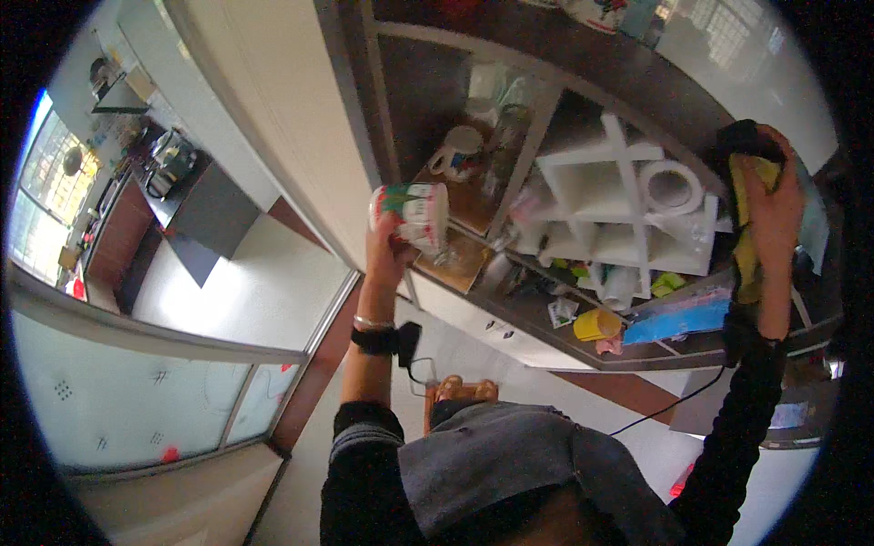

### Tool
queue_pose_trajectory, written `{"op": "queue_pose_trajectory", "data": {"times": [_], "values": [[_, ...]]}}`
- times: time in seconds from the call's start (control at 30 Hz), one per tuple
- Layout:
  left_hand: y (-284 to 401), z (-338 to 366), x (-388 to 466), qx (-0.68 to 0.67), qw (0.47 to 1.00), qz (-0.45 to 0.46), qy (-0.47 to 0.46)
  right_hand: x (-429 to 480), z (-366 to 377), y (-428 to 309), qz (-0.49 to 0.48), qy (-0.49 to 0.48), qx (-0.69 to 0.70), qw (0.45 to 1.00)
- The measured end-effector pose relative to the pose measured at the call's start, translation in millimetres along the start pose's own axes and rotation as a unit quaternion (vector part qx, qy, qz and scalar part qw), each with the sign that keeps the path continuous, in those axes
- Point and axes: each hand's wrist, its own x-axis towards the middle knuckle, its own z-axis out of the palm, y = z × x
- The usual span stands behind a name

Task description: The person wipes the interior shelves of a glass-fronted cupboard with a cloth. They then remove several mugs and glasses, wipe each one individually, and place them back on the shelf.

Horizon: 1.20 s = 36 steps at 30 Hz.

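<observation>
My left hand [388,252] grips a white mug [425,213] with green and red print, held in front of the left end of a dark wooden shelf cabinet [580,348]. Off to the right, my right hand [775,211] is closed around a yellow cloth [744,259] near the cabinet's upper edge. A black object [737,140] sits at its fingertips; what it is cannot be told. Before me, a white compartment organizer [594,184] stands tilted on a shelf, with a white tape roll [672,190] at its side. Another printed mug [464,147] is in the left compartment.
A yellow cup [596,325] and a blue flat box [676,319] lie near the shelf's front edge. My feet [468,389] are on a brown stool [431,409]. A black cable [672,406] hangs by my right arm. At left, a doorway shows a kitchen counter [212,198].
</observation>
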Motion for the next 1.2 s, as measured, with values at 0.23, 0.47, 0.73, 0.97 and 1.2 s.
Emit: {"op": "queue_pose_trajectory", "data": {"times": [0.23,0.47,0.73,0.97,1.2], "values": [[-16,4,-83,-0.455,0.848,-0.182,-0.203,3,10,38,-0.008,-0.006,0.007,1.0],[-7,31,-116,-0.486,0.848,-0.13,-0.164,-3,15,53,-0.02,0.001,0.048,0.999],[3,69,-128,-0.579,0.774,-0.201,-0.159,-8,12,55,-0.032,0.018,0.088,0.995],[18,81,-135,-0.585,0.752,-0.261,-0.154,-42,-10,25,-0.117,0.135,0.125,0.976],[27,93,-139,-0.592,0.734,-0.292,-0.161,-138,27,-53,-0.018,0.026,0.352,0.936]]}}
